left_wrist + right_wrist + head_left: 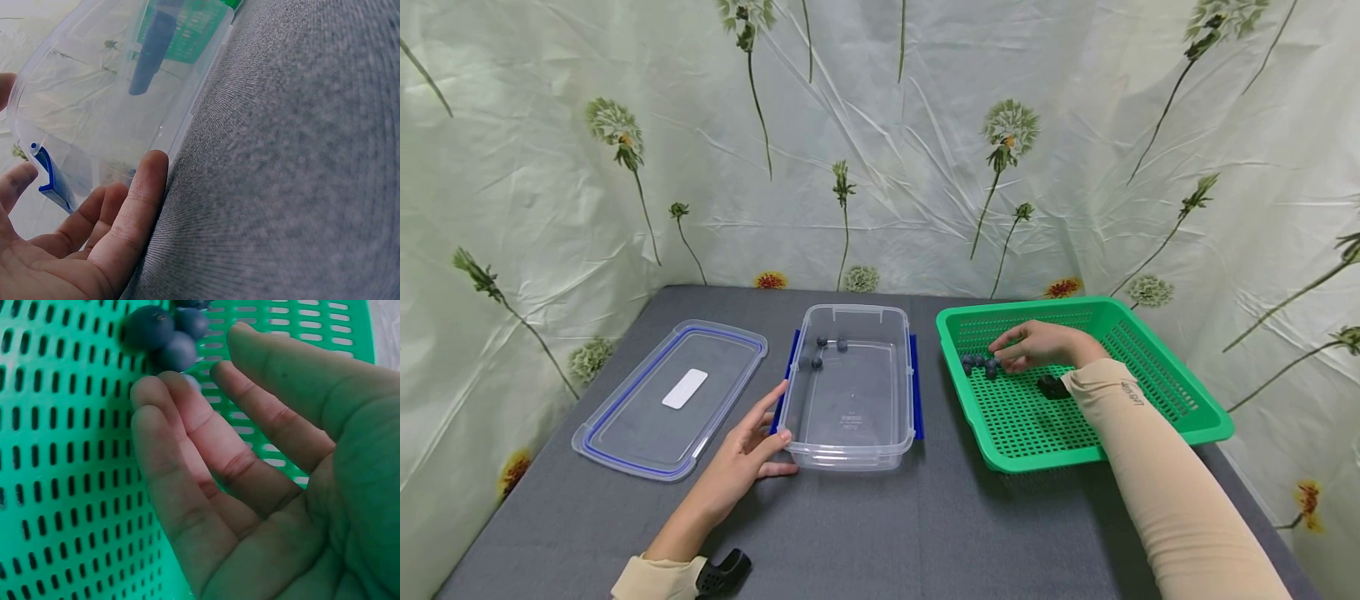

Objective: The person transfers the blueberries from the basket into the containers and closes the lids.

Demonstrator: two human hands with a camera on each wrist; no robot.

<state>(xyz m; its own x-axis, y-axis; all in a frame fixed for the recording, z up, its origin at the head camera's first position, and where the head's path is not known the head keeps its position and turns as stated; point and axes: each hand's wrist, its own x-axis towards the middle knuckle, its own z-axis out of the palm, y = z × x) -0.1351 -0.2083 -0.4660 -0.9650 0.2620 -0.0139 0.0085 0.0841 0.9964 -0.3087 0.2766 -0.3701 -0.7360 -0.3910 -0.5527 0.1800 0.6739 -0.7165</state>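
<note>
A clear plastic food container (850,400) with blue side latches stands upright, several blueberries (817,362) inside toward its far left. My left hand (741,458) rests against its near left corner, fingers spread and touching the wall and rim; in the left wrist view the lowest finger (144,194) lies along the cloth. Inside a green slotted basket (1015,454), my right hand (1037,343) reaches down with loosely bent fingers, nothing between thumb and fingertips. Several blueberries (150,328) lie just beyond those fingertips, one partly hidden behind them.
The container's clear lid (647,425), with a blue seal and white label, lies flat at the left. Grey cloth (865,533) covers the table. Behind hangs a pale, flower-printed curtain (880,125). The basket's raised rim surrounds the right hand.
</note>
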